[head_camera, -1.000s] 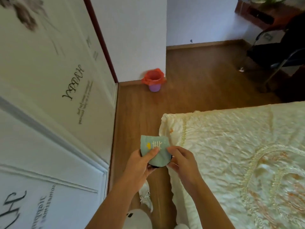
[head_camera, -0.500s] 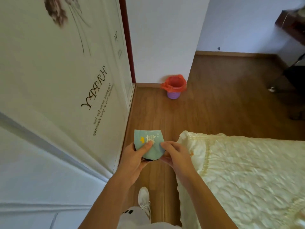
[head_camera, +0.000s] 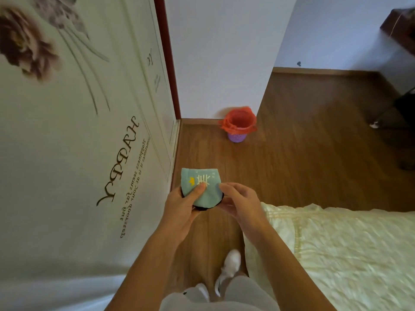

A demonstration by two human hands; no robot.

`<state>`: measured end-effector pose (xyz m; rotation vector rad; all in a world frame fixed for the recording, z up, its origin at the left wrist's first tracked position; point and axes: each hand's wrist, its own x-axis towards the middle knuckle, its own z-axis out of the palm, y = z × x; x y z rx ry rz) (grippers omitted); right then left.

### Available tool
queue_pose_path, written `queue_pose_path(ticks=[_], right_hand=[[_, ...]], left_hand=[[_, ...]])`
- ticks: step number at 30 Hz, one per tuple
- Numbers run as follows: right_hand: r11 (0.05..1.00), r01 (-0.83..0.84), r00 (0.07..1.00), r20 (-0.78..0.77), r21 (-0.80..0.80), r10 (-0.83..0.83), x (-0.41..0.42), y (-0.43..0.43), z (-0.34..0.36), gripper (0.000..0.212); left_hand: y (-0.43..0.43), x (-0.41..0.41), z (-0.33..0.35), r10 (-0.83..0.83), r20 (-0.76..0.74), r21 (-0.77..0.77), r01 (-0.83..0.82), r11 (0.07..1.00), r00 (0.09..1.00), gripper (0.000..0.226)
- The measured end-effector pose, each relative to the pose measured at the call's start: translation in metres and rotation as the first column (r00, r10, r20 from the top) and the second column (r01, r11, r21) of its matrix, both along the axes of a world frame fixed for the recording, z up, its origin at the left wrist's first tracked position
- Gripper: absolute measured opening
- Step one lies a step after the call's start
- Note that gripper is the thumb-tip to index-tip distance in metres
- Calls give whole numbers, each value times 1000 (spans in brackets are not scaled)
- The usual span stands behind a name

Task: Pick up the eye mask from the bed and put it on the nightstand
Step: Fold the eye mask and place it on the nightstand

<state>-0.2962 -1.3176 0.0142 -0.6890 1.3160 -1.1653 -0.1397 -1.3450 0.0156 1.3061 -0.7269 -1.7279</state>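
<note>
A folded light-blue eye mask (head_camera: 207,194) with a white and yellow print and a black underside is held in front of me over the wooden floor. My left hand (head_camera: 183,209) grips its left side, thumb on top. My right hand (head_camera: 238,203) pinches its right edge. The bed (head_camera: 336,250), covered by a cream quilted spread, lies at the lower right, apart from the mask. No nightstand is in view.
A white wardrobe door (head_camera: 67,153) with flower and "HAPPY" print runs along the left. A purple bin with a red bag (head_camera: 238,125) stands by the white wall ahead. A dark chair leg (head_camera: 390,113) and brown furniture (head_camera: 399,25) are at the far right.
The view has turned left and away from the bed, so the bed now fills less of the frame. Both hands still hold the mask, now over the floor rather than at the bed's corner.
</note>
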Motion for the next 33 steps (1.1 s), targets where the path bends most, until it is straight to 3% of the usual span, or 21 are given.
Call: queue_pose_path(ticks=[9, 18, 28, 33], right_hand=[[999, 14, 999, 31, -29, -13, -58, -150, -13, 24], [990, 122, 991, 67, -63, -118, -167, -296, 7, 26], [952, 300, 953, 51, -57, -297, -266, -378, 6, 14], [917, 400, 916, 20, -5, -400, -320, -413, -4, 18]], left_hand=[[-150, -56, -7, -28, 23, -17, 29, 999, 999, 56], [-312, -167, 11, -103, 42, -43, 105, 994, 994, 54], [-414, -284, 16, -287, 41, -34, 289, 957, 957, 62], [-469, -343, 6, -390, 25, -4, 390, 921, 920, 46]])
